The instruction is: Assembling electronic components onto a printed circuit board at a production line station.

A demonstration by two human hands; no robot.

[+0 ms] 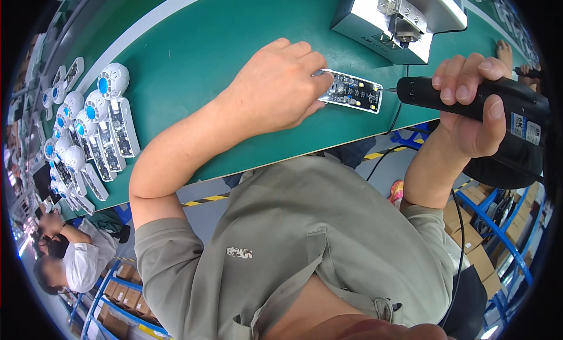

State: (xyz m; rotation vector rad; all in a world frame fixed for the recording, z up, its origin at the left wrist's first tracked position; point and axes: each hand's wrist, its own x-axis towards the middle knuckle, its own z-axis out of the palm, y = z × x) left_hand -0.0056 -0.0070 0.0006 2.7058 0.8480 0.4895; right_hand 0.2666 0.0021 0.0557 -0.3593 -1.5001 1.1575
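Gripping with the left hand (278,85), fingers curled and pressing in around the left end, a slim circuit board (352,92) in a white case, just right of centre in the upper half of the frame; showing small yellow squares (360,84) near the board's right end; not telling resting from hovering over the green table (205,64). Clasping with the right hand (475,99), at the right of the frame, a black power screwdriver (419,91), fingers wrapping over the barrel and thumb lying along the near side; pointing the thin bit (389,89) leftward at the board's right end; not making out for certain touching or stopping just short.

Seeing a dark cable (401,114) running down past the board; seeing a silver-and-white box machine (363,32) standing beyond, at the upper right; seeing white units (117,76) with blue discs crowding the table at the left; catching a co-worker's hand (504,51) at the far upper right, and a person in a white top (88,261) sitting at the lower left; noticing cardboard boxes (469,234) filling blue racks (509,249) at the lower right.
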